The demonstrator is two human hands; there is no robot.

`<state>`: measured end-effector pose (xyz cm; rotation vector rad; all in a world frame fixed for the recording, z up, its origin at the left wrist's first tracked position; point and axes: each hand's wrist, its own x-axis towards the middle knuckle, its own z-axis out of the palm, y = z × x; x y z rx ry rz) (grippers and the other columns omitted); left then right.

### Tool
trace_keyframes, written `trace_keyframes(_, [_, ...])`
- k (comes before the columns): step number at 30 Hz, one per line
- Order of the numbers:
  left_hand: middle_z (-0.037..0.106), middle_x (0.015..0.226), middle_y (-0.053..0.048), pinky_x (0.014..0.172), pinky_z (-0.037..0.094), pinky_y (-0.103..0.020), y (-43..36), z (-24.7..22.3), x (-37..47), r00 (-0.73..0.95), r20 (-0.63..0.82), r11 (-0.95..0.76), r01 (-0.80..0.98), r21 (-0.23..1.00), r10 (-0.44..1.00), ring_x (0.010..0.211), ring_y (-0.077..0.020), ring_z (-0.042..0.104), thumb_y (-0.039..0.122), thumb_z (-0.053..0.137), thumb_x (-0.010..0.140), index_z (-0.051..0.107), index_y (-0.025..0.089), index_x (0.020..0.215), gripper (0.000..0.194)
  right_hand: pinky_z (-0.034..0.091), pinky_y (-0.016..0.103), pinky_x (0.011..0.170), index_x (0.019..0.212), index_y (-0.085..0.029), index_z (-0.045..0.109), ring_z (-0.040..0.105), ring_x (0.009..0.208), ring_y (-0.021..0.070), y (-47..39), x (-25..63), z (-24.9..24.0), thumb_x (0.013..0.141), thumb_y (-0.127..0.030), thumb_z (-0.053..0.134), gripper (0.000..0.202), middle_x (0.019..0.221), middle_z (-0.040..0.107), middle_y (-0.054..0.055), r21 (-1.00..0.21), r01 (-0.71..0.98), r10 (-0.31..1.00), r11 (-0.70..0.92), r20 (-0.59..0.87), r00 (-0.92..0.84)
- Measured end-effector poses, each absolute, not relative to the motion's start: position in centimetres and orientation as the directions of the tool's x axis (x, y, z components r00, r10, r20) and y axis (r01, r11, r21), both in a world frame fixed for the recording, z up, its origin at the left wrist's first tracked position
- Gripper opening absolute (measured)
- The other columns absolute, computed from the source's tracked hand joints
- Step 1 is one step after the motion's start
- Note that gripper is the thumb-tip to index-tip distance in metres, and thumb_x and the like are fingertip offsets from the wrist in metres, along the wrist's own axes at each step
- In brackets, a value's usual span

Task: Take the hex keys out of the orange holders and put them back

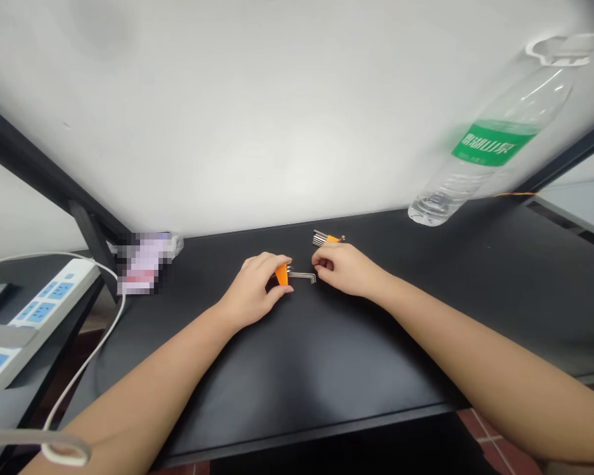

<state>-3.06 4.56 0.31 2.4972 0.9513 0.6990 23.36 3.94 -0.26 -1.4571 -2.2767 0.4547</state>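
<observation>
My left hand (257,287) is closed around an orange hex key holder (282,274), thumb below and fingers above. Several L-shaped silver hex keys (303,276) stick out of it to the right, bent ends toward my right hand. My right hand (344,267) is curled just right of those bent ends, thumb and fingers pinched together; whatever lies between the fingertips is too small or hidden to tell. Just behind the right hand, a second orange holder (332,239) with silver hex keys (319,238) lies on the black table (297,369), partly covered by the hand.
A large clear water bottle (450,178) with a green label stands at the right against the white wall (257,119). On the left are a blurred-out object (146,264), a white power strip (42,313) and a white cable (96,349). Black frame bars (44,171) rise at the left.
</observation>
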Motion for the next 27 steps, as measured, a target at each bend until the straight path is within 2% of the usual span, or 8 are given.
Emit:
trace_keyframes(6, [0.063, 0.120, -0.007, 0.104, 0.048, -0.048, 4.5, 0.3, -3.0, 0.644, 0.308, -0.693, 0.509, 0.511, 0.700, 0.112, -0.0253, 0.060, 0.031, 0.069, 0.092, 0.053, 0.027, 0.133, 0.045, 0.046, 0.031, 0.073, 0.083, -0.020, 0.068, 0.061, 0.078, 0.0181, 3.7, 23.2, 0.0, 0.085, -0.013, 0.060, 0.011, 0.086, 0.069, 0.004, -0.447, 0.785, 0.896, 0.428, 0.100, -0.432])
trace_keyframes(13, [0.064, 0.120, -0.007, 0.103, 0.049, -0.047, 4.6, 0.2, -3.1, 0.645, 0.315, -0.697, 0.504, 0.510, 0.696, 0.112, -0.0248, 0.061, 0.031, 0.070, 0.092, 0.053, 0.027, 0.133, 0.045, 0.042, 0.030, 0.066, 0.081, -0.021, 0.065, 0.061, 0.076, 0.0185, 3.4, 23.4, 0.5, 0.082, -0.014, 0.064, 0.007, 0.088, 0.070, 0.004, -0.379, 0.853, 0.929, 0.358, 0.052, -0.367])
trace_keyframes(17, [0.064, 0.120, -0.008, 0.103, 0.048, -0.048, 4.6, 0.2, -3.1, 0.637, 0.318, -0.695, 0.514, 0.503, 0.702, 0.112, -0.0255, 0.061, 0.032, 0.070, 0.092, 0.053, 0.026, 0.133, 0.045, 0.034, 0.030, 0.056, 0.075, -0.021, 0.061, 0.056, 0.064, 0.0179, 2.9, 23.4, 0.9, 0.078, -0.014, 0.065, 0.009, 0.080, 0.068, 0.005, -0.282, 0.924, 0.955, 0.260, -0.064, -0.288])
trace_keyframes(19, [0.064, 0.120, -0.007, 0.103, 0.049, -0.047, 4.6, 0.2, -3.1, 0.635, 0.317, -0.693, 0.519, 0.501, 0.705, 0.112, -0.0252, 0.061, 0.032, 0.070, 0.091, 0.053, 0.026, 0.133, 0.046, 0.032, 0.030, 0.054, 0.073, -0.021, 0.058, 0.054, 0.061, 0.0171, 2.7, 23.5, 1.2, 0.076, -0.013, 0.065, 0.011, 0.075, 0.066, 0.005, -0.278, 0.930, 0.959, 0.241, -0.083, -0.273])
trace_keyframes(21, [0.064, 0.120, -0.007, 0.103, 0.049, -0.046, 4.6, 0.2, -3.1, 0.634, 0.313, -0.690, 0.522, 0.502, 0.707, 0.111, -0.0244, 0.061, 0.031, 0.070, 0.091, 0.052, 0.027, 0.133, 0.046, 0.034, 0.029, 0.055, 0.075, -0.021, 0.057, 0.054, 0.061, 0.0162, 2.5, 23.4, 1.5, 0.078, -0.011, 0.062, 0.011, 0.074, 0.065, 0.003, -0.350, 0.889, 0.943, 0.295, -0.044, -0.331])
trace_keyframes(24, [0.063, 0.119, -0.006, 0.102, 0.049, -0.045, 4.6, 0.3, -3.1, 0.635, 0.313, -0.691, 0.521, 0.501, 0.706, 0.111, -0.0234, 0.061, 0.030, 0.071, 0.091, 0.052, 0.027, 0.133, 0.046, 0.041, 0.028, 0.064, 0.083, -0.021, 0.059, 0.057, 0.069, 0.0161, 2.2, 23.0, 2.0, 0.085, -0.011, 0.057, 0.010, 0.079, 0.065, 0.002, -0.478, 0.755, 0.880, 0.450, 0.094, -0.465])
trace_keyframes(27, [0.063, 0.119, -0.006, 0.102, 0.049, -0.045, 4.6, 0.3, -3.1, 0.635, 0.321, -0.696, 0.519, 0.496, 0.702, 0.110, -0.0230, 0.060, 0.029, 0.070, 0.091, 0.052, 0.027, 0.133, 0.046, 0.045, 0.029, 0.071, 0.090, -0.021, 0.062, 0.059, 0.078, 0.0173, 1.9, 22.4, 2.1, 0.091, -0.012, 0.054, 0.012, 0.087, 0.065, 0.004, -0.510, 0.668, 0.833, 0.542, 0.221, -0.507])
